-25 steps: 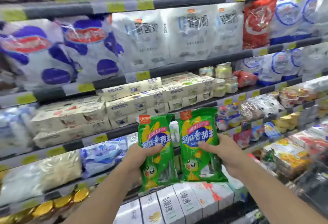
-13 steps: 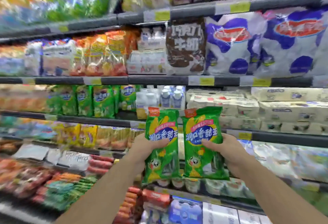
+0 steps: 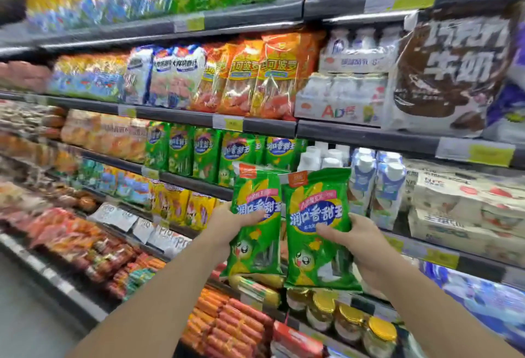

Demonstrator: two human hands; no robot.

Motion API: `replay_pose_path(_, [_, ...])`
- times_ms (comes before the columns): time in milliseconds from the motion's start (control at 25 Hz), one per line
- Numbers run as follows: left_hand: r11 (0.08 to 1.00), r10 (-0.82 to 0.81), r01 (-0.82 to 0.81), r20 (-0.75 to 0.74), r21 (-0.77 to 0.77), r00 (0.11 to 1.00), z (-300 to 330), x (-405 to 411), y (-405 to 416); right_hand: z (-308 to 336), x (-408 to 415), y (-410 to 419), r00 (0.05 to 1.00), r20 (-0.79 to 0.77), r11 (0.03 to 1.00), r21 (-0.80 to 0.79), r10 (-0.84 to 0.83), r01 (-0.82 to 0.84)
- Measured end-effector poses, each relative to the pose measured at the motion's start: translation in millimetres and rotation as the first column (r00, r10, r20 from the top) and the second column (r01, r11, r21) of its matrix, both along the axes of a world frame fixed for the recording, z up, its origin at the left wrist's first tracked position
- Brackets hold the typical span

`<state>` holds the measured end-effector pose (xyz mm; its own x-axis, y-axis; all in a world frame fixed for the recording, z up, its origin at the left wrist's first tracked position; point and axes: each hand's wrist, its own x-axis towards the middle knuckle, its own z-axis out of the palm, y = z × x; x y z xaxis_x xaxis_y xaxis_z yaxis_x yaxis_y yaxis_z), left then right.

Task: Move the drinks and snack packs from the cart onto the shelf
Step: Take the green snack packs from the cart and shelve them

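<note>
- My left hand (image 3: 227, 222) grips one green snack pack (image 3: 257, 224) by its left edge, thumb across the front.
- My right hand (image 3: 362, 239) grips a second green pack (image 3: 319, 227) by its right edge, thumb on the front.
- I hold both packs upright, side by side and just touching.
- Beyond my hands, matching green packs (image 3: 207, 154) stand on the shelf (image 3: 196, 181), with white bottles (image 3: 375, 184) past my right hand.

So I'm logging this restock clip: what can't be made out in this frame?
- Head view: the cart is out of frame.
- Far-left shelf goods are motion-blurred.
- Price tags are too small to read.
- The left hand and right hand cover part of each green snack pack.
</note>
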<state>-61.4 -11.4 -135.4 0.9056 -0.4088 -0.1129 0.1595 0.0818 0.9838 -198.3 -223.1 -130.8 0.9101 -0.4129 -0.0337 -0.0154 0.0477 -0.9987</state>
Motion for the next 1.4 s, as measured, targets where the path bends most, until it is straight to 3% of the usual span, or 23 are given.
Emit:
replay_pose_path(280, [0.973, 0.149, -0.172, 0.147, 0.155, 0.978, 24, 86, -46, -3, 21, -26, 0.998, 0.016, 0.996, 0.055, 0.067, -0.068])
replay_pose_path(720, [0.996, -0.013, -0.009, 0.244, 0.088, 0.97, 30, 194, -125, -13, 64, -13, 0.998, -0.069, 0.995, 0.098, 0.003, 0.004])
replay_pose_path(840, [0.991, -0.034, -0.017, 0.381, 0.13, 0.924, 23, 203, -132, -15, 76, -4, 0.996, -0.088, 0.995, 0.087, -0.031, 0.038])
replay_pose_path(920, [0.961, -0.02, -0.141, 0.567, 0.239, 0.824, 20, 198, -129, -18, 84, 3, 0.993, -0.103, 0.994, 0.089, -0.053, 0.062])
replay_pose_path(1000, [0.917, -0.049, -0.277, 0.767, 0.289, 0.64, 12, 188, -119, -19, 90, 13, 0.992, -0.108, 0.992, 0.098, -0.069, 0.08])
replay_pose_path(1120, [0.841, -0.212, -0.475, 0.965, 0.261, 0.154, -12, 185, -102, -21, 97, 21, 0.989, -0.117, 0.991, 0.085, -0.088, 0.098])
replay_pose_path(1160, [0.836, -0.278, -0.488, 0.96, 0.251, 0.018, -19, 189, -100, -22, 98, 22, 0.989, -0.117, 0.991, 0.081, -0.092, 0.102])
replay_pose_path(1200, [0.843, -0.334, -0.467, 0.94, 0.268, -0.064, -21, 195, -99, -22, 99, 22, 0.988, -0.119, 0.992, 0.076, -0.095, 0.105])
replay_pose_path(1280, [0.829, -0.428, -0.442, 0.897, 0.343, -0.107, -16, 207, -104, -23, 102, 23, 0.985, -0.132, 0.991, 0.063, -0.109, 0.118])
replay_pose_path(1400, [0.79, -0.5, -0.457, 0.861, 0.41, -0.091, -9, 216, -111, -26, 111, 25, 0.981, -0.129, 0.987, 0.057, -0.141, 0.15])
